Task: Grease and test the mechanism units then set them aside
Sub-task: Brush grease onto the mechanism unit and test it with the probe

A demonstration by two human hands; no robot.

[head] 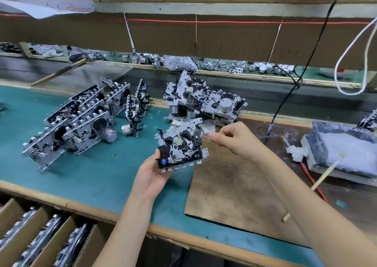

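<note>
We find one silver-and-black metal mechanism unit (181, 146) held clear of the green-matted desk (91, 174). It is face up and tilted toward the wearer, over the far left corner of a worn brown wooden board (234, 185).

The left hand (152, 174) grips the unit at its lower left corner, with the thumb on the top face near a blue part and the fingers beneath. We judge this grip is chosen to leave the reels and levers exposed.

The right hand (230, 138) is at the unit's right edge. Its thumb and forefinger are pressed together, pinching a small translucent piece (204, 134). We cannot tell whether that piece belongs to the unit.

A grey tray of whitish grease (342, 148) stands well to the right, with a pale wooden stick (326, 172) resting in it, handle toward the near edge. We judge it is placed for the right hand's reach. As the stick is untouched, the step in hand appears to be checking or adjusting, not greasing.

A loose pile of like units (204, 101) lies just behind the held one. Rows of units standing on edge (75, 119) occupy the left of the mat, well apart from the grease. We judge one group is supply and the other finished work, but cannot tell which. A divided cardboard box (40, 236) below the desk's near edge holds further units upright.
</note>
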